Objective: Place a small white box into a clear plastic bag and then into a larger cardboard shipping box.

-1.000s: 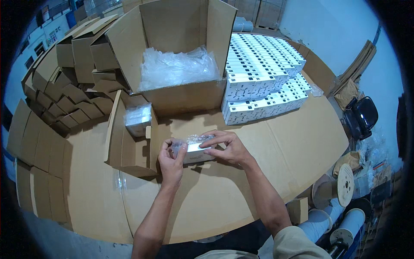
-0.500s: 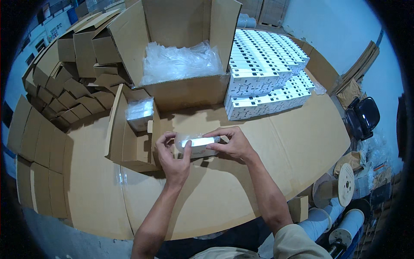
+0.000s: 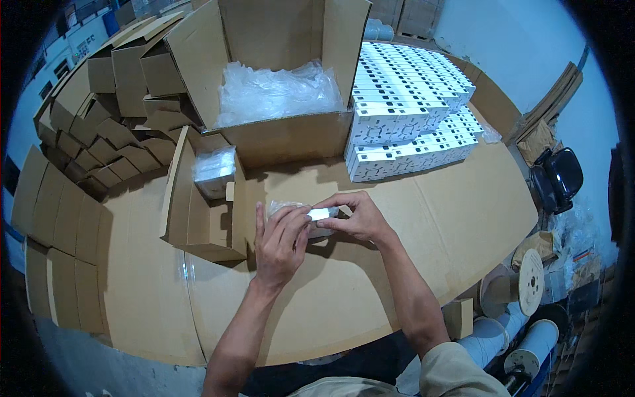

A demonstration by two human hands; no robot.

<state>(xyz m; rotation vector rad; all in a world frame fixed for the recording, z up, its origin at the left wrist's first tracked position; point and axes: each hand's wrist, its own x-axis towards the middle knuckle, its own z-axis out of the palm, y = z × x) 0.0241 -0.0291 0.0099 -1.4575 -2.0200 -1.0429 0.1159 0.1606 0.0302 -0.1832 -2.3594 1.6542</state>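
A small white box (image 3: pixel 321 214) in a clear plastic bag lies on the cardboard-covered table in front of me. My right hand (image 3: pixel 357 218) pinches its right end between thumb and fingers. Across its left part lies my left hand (image 3: pixel 281 243), fingers bent over the top and thumb at the near side, hiding much of the box. Crumpled bag film (image 3: pixel 278 206) shows beyond the left fingers. Just left of my hands stands an open brown carton (image 3: pixel 173 215), with plastic-wrapped white boxes (image 3: pixel 215 173) at its far end.
Behind is a large open carton (image 3: pixel 291 140) full of clear plastic bags (image 3: pixel 281 96). Printed white boxes (image 3: pixel 390 126) are stacked at the far right. Folded brown cartons (image 3: pixel 109 126) pile up on the left. Spools (image 3: pixel 531 282) stand beyond the table's right edge.
My left hand has shifted from holding the box's left end to lying over its top, covering more of it. My right hand keeps its grip in nearly the same place.
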